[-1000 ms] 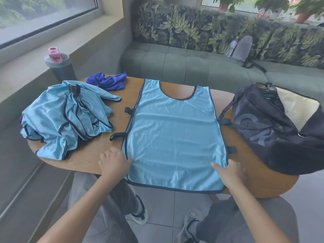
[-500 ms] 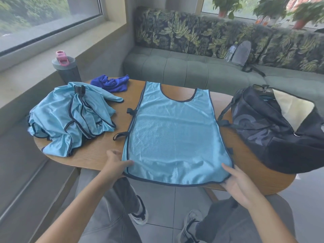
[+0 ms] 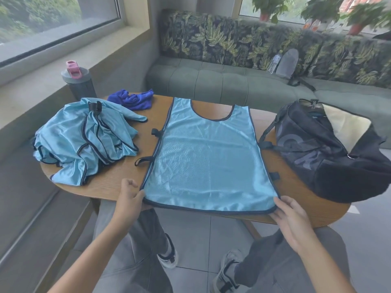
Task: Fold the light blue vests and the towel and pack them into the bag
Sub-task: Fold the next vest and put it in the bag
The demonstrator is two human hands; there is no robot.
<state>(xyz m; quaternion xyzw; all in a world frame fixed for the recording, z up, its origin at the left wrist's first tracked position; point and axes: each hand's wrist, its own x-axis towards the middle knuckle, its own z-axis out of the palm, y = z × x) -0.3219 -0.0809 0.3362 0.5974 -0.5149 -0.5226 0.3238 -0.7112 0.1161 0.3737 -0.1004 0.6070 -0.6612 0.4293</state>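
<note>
A light blue vest (image 3: pixel 208 157) with dark trim lies spread flat on the wooden table (image 3: pixel 300 191), neck hole away from me. My left hand (image 3: pixel 129 197) pinches its near left bottom corner. My right hand (image 3: pixel 291 214) holds the near right bottom corner at the table's front edge. A crumpled pile of light blue vests (image 3: pixel 84 138) sits at the table's left. A dark blue towel (image 3: pixel 133 99) lies bunched at the far left. The black bag (image 3: pixel 330 153) stands open on the right, showing a pale lining.
A grey bottle with a pink lid (image 3: pixel 78 82) stands behind the pile by the window ledge. A green sofa (image 3: pixel 211 81) runs behind the table, with a clear bottle and grey pouch (image 3: pixel 285 63) on it. My knees and shoes are below the table's edge.
Both hands slid down the vest's side edges to its bottom corners and took hold of them. The hem now lies nearer the table's front edge.
</note>
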